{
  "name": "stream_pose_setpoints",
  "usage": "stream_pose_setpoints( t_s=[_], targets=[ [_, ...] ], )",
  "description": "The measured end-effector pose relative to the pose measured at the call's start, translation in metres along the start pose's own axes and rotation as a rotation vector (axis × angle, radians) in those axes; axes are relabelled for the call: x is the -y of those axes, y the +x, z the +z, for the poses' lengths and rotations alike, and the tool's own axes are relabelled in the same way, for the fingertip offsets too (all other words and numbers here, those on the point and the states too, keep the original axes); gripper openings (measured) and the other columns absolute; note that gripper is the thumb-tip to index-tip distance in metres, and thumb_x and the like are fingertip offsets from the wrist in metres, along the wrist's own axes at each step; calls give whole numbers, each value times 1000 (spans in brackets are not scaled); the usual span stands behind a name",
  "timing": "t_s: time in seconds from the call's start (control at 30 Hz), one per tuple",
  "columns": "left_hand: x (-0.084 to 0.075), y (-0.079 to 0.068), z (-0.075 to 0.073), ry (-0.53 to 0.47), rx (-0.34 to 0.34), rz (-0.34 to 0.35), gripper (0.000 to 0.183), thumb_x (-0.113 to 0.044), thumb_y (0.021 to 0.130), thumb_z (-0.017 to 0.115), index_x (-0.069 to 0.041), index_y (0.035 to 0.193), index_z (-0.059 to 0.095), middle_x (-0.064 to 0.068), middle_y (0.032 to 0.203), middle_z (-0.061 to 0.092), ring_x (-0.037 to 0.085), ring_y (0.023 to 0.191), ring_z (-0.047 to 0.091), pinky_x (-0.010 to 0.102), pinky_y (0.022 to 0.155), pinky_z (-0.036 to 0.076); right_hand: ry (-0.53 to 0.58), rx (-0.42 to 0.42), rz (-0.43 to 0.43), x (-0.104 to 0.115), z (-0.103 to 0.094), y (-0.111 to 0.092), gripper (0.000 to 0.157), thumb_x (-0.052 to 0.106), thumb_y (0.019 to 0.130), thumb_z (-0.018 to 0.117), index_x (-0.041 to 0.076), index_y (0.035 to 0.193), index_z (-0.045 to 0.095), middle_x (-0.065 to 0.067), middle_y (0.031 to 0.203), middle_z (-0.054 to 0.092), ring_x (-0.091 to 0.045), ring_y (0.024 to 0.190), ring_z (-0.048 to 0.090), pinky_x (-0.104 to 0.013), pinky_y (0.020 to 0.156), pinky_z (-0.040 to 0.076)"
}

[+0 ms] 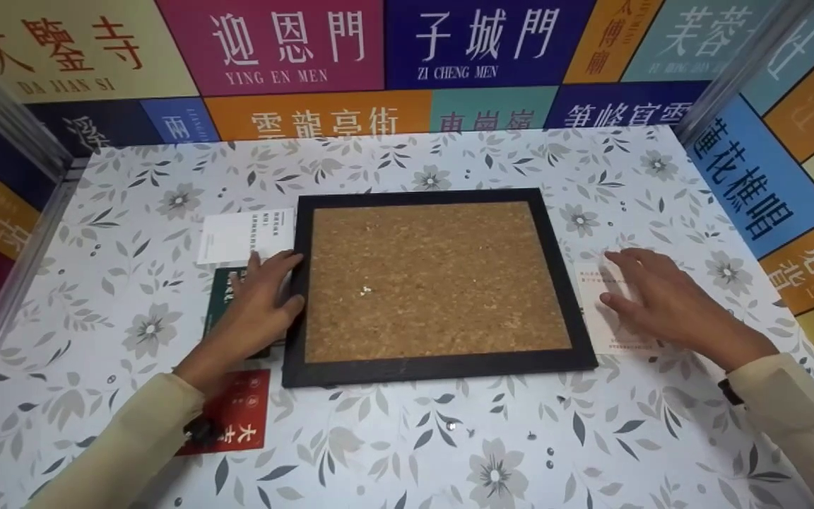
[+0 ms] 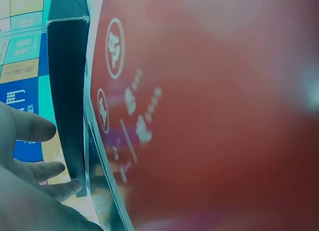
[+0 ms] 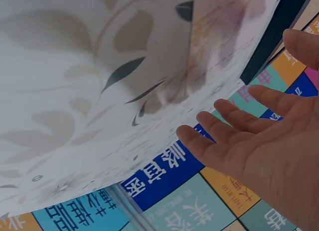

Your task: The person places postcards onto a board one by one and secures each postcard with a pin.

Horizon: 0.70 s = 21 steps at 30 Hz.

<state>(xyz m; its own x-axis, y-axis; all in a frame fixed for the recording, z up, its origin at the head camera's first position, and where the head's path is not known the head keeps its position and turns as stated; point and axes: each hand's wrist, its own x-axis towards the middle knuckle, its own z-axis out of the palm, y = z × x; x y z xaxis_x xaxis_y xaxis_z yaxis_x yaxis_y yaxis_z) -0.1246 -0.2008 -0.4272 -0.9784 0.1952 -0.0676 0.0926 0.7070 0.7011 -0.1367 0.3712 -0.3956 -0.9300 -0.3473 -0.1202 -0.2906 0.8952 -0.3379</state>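
Note:
A cork board (image 1: 435, 283) with a black frame (image 1: 442, 367) lies flat on the table. My left hand (image 1: 258, 300) is at the frame's left side, fingertips right at its edge, above a dark green card (image 1: 219, 297). In the left wrist view its fingers (image 2: 42, 171) look extended beside the dark frame edge (image 2: 67, 91). On the other side, my right hand (image 1: 668, 304) hovers over a pale printed card (image 1: 615, 329), apart from the frame. The right wrist view shows this hand (image 3: 264, 141) with fingers spread and nothing held.
Left of the board lie a white card (image 1: 237, 237) and a red card (image 1: 248, 413), the latter partly under my left forearm. Panels with large printed characters (image 1: 294, 49) wall the table's back and sides. The tabletop (image 1: 393, 452) has a grey floral pattern with small bits on it.

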Motion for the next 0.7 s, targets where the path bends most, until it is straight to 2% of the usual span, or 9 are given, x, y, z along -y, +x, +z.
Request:
stream_pose_setpoints(
  t_s=[0.2, 0.43, 0.7],
  targets=[
    [0, -1, 0, -9, 6, 5, 67, -11, 105, 60, 1, 167, 40, 27, 176, 30, 60, 164, -2, 80, 124, -14, 12, 27, 39, -11, -1, -1, 72, 28, 110, 69, -4, 166, 38, -36, 164, 39, -60, 152, 32, -79, 119, 30],
    [3, 0, 0, -13, 9, 12, 67, -11, 105, 59, 1, 168, 39, 25, 176, 32, 59, 164, -2, 79, 124, -15, 7, 39, 38, -23, -4, 0, 75, 27, 106, 76, -7, 164, 41, -40, 160, 41, -62, 147, 36, -80, 116, 32],
    [5, -2, 2, -40, 1, 27, 67, -13, 105, 60, 0, 167, 39, 26, 175, 34, 59, 164, -5, 77, 124, -17, -19, 77, 97, -31, -5, 5, 76, 29, 106, 76, -10, 161, 43, -44, 162, 34, -65, 148, 32, -81, 116, 31]
  ],
)
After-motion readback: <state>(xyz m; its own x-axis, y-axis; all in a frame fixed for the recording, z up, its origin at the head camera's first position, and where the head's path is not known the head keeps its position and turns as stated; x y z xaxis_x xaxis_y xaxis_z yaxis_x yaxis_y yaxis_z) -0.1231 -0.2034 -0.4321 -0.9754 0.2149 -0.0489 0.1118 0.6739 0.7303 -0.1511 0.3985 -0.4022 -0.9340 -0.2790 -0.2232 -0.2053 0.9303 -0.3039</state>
